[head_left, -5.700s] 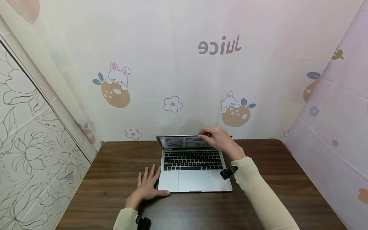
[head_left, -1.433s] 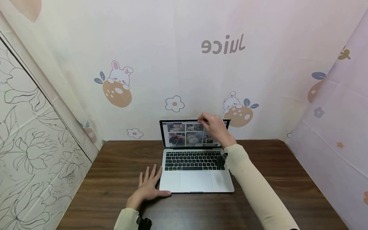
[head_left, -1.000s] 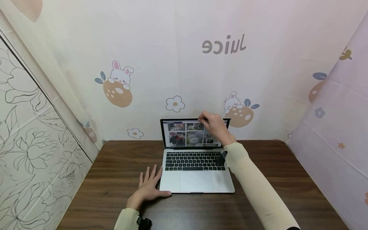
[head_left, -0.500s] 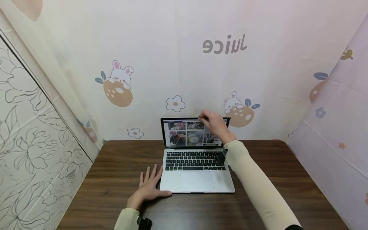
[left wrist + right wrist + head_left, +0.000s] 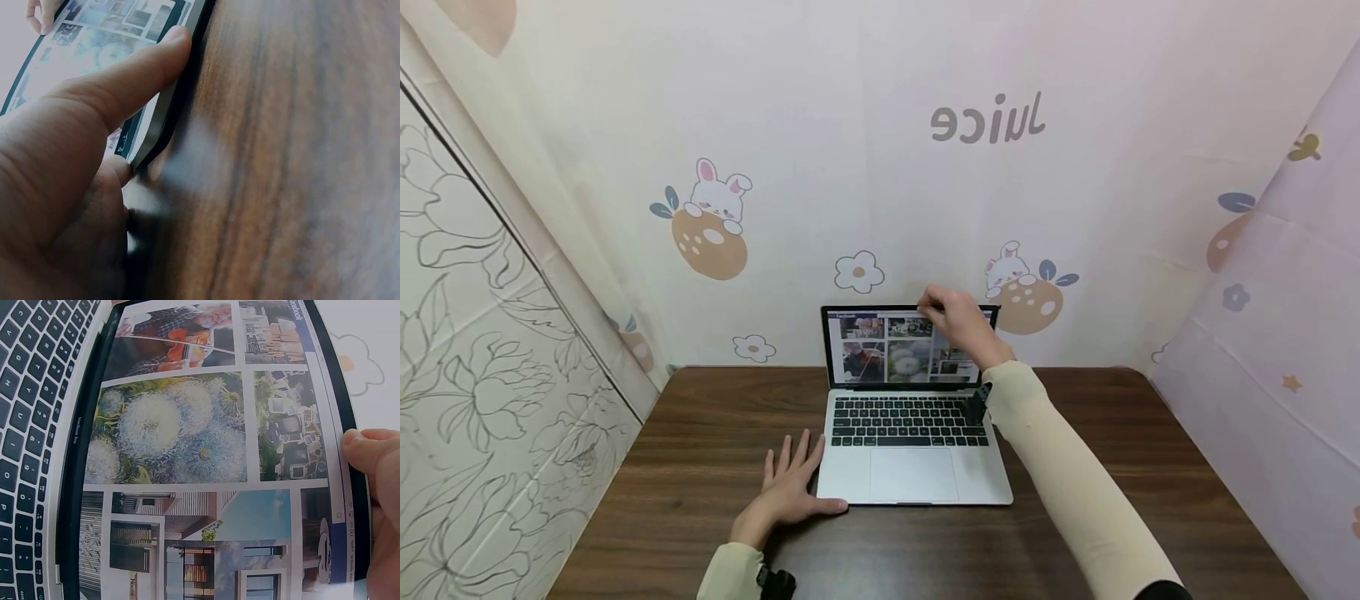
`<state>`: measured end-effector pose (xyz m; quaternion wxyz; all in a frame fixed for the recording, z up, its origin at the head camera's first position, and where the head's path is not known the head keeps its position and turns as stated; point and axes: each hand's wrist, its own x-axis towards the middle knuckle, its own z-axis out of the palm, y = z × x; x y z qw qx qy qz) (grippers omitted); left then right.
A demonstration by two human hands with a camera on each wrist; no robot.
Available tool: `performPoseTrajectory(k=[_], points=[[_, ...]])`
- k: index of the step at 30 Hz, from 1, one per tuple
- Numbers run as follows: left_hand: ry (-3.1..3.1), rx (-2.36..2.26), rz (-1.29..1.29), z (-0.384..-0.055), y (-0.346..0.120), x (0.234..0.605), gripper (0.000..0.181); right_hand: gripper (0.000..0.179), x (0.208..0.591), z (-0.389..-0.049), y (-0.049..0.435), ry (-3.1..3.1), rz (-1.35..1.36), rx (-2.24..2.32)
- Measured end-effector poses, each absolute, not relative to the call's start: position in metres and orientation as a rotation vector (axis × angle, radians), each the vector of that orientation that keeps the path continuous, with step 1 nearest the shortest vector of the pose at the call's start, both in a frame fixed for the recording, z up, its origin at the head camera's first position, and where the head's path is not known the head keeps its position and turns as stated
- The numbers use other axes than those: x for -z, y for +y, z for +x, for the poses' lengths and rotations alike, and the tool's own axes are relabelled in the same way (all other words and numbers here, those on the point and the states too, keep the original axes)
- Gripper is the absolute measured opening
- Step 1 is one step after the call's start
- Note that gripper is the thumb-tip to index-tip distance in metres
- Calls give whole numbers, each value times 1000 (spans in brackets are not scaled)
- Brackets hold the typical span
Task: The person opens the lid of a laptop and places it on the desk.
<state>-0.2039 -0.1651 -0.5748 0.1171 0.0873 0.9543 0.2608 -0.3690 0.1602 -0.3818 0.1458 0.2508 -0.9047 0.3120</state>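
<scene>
A silver laptop [image 5: 912, 475] stands on the wooden table with its screen [image 5: 880, 346] raised, showing a page of several pictures. My right hand [image 5: 958, 323] pinches the top edge of the screen, thumb on the front, fingers behind. In the right wrist view the thumb [image 5: 355, 442] lies on the black bezel. Beside the front left corner of the laptop's base, my left hand [image 5: 782, 493] rests with fingers spread straight on the table. Its thumb [image 5: 172, 47] lies along the front edge of the base in the left wrist view.
The brown wooden table [image 5: 715, 408] extends around the laptop on all sides. Behind it hangs a pale curtain [image 5: 797, 208] printed with rabbits and fruit. A flower-patterned panel [image 5: 482, 367] stands on the left, and another curtain [image 5: 1285, 333] on the right.
The screen has swung up from nearly closed to upright, my right hand rising with it on the top edge. In the last second it tilts back only slightly. The left hand stays in place.
</scene>
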Motion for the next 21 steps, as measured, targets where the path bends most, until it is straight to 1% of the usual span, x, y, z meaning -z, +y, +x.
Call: performPoseTrajectory(k=[8, 16, 21], points=[[2774, -771, 251, -202, -164, 571, 129, 7, 379, -373, 160, -2630, 734, -930], [2766, -813, 274, -198, -162, 562, 128, 7, 380, -376, 161, -2649, 679, -977], [2754, -823, 274, -198, -163, 560, 130, 7, 381, -379, 160, -2656, 662, -983]])
